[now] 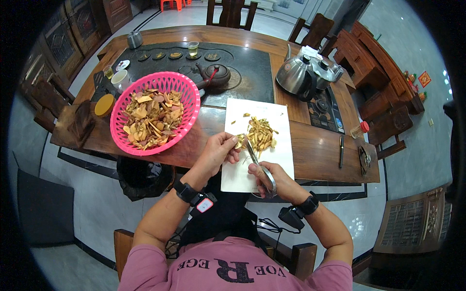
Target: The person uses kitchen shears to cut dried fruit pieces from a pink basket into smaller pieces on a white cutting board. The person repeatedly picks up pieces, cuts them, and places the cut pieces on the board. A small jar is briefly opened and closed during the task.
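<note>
My left hand [220, 149] pinches a yellowish-brown dried slice [240, 142] between thumb and fingers. My right hand [271, 178] grips a pair of metal scissors [263, 163], whose blades point up and left and meet the slice. Both hands are over a white sheet of paper [233, 178] at the table's near edge. On the paper, just beyond the blades, lies a pile of narrow cut strips [263, 131], with a few small bits apart from it. Left of my left hand stands a pink plastic basket [193, 105] holding many dried slices [153, 116].
Behind the paper a dark teapot [217, 75] sits on a black stone tea tray [251, 62]. Steel kettles [295, 72] stand at the back right. A pen [341, 151] and a red-capped jar [359, 130] lie right. A white mug [121, 79] and a yellow-lidded jar [105, 105] flank the basket's left.
</note>
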Demonstrator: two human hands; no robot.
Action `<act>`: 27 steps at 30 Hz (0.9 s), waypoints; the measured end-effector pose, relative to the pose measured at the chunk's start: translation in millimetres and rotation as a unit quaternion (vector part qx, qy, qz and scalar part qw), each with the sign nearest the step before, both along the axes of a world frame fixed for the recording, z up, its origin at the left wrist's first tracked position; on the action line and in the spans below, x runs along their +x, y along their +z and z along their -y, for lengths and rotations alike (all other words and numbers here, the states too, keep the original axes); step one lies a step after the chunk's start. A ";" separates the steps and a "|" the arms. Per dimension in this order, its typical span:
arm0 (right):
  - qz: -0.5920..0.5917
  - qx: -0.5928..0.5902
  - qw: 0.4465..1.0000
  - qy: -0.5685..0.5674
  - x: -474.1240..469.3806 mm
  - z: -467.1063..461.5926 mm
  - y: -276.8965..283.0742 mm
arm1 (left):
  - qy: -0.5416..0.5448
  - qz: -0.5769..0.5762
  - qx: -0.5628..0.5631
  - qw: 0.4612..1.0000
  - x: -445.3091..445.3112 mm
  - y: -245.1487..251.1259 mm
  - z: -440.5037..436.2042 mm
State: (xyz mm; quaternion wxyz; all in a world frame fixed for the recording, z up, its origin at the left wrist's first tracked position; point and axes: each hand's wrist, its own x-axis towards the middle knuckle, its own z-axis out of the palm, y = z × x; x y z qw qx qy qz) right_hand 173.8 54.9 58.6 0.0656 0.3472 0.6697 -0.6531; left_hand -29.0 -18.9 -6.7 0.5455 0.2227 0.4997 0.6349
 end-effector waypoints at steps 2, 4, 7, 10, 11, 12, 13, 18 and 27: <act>-0.008 -0.019 1.000 -0.005 2.0 2.3 -0.7 | 0.015 0.005 0.017 1.000 1.4 -0.9 0.3; -0.024 -0.062 0.998 -0.020 5.4 3.5 -0.6 | 0.031 0.006 0.029 0.999 2.7 -1.5 0.6; -0.031 -0.106 0.992 -0.054 11.4 2.8 -0.1 | 0.043 -0.001 0.028 0.999 5.3 -1.5 -0.5; -0.028 -0.080 0.995 -0.042 19.8 1.6 2.5 | 0.035 -0.004 0.022 0.999 3.8 0.0 1.1; -0.036 -0.075 0.996 -0.036 22.2 0.5 3.9 | 0.027 -0.004 0.026 0.999 4.1 0.2 0.9; -0.043 -0.072 0.996 -0.025 24.5 -1.3 6.0 | 0.022 -0.003 0.035 0.999 3.5 0.5 1.5; -0.047 -0.066 0.997 -0.013 25.2 -2.3 7.4 | 0.018 -0.002 0.044 0.999 2.8 0.6 2.1; -0.044 -0.074 0.996 0.022 15.8 0.2 7.6 | 0.000 0.005 0.066 0.998 1.4 0.1 3.6; -0.061 -0.064 0.996 0.003 -5.0 4.0 1.3 | -0.028 0.006 0.032 0.999 -2.7 -0.1 5.5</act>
